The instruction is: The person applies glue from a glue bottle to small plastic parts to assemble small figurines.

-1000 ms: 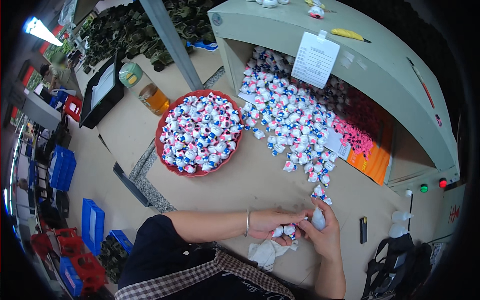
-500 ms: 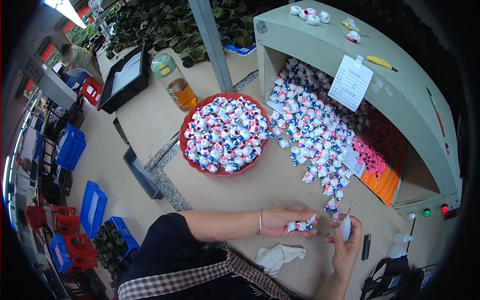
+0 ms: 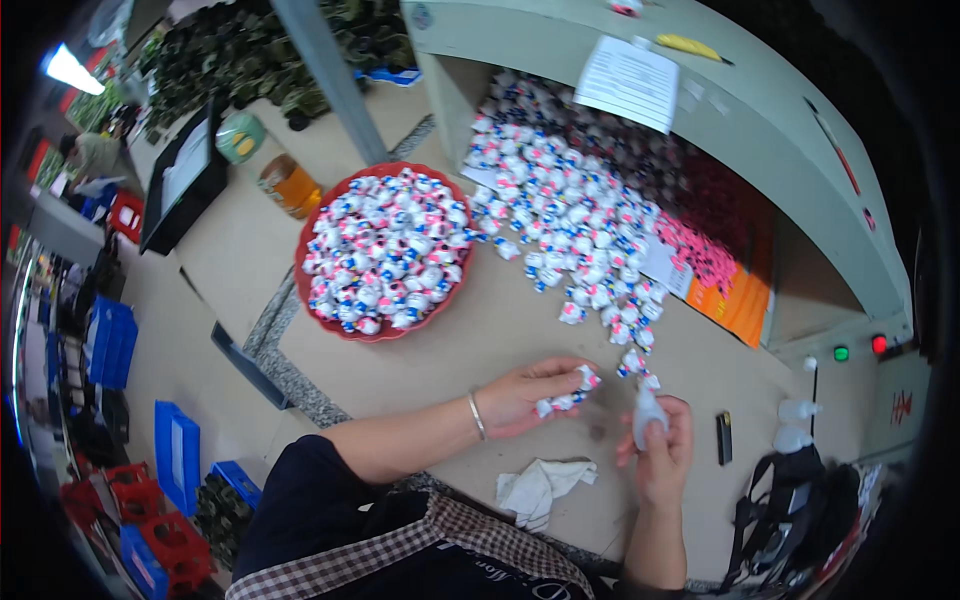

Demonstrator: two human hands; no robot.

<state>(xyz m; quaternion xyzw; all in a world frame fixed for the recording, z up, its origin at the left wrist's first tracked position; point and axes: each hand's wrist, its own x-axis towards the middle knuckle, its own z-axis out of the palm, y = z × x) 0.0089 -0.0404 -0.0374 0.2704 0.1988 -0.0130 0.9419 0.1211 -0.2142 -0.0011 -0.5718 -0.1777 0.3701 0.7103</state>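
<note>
My left hand (image 3: 528,397) is closed around a few small white cat-like figures (image 3: 560,404) with pink and blue parts; one sticks up by the thumb and fingertips. Just to its right, my right hand (image 3: 662,452) grips a small white squeeze bottle (image 3: 650,420), thumb on its side and narrow end upward. The bottle and the held figures are apart. Beyond the bottle's top, a few loose figures (image 3: 632,362) lie at the near end of a big heap of figures (image 3: 560,220). A scalloped red bowl (image 3: 308,308) to the left is heaped with the same figures.
A pale green shelf box (image 3: 760,130) arches over the heap and some pink pieces (image 3: 705,255). A white cloth (image 3: 540,490) lies near me, a black lighter-like object (image 3: 724,438) to the right. A drink bottle (image 3: 290,186) and black tray (image 3: 160,215) stand left.
The whole view has swung, so the scene sits further left and is tilted. The squeeze bottle has turned in my right hand, and one figure now stands up at my left fingertips.
</note>
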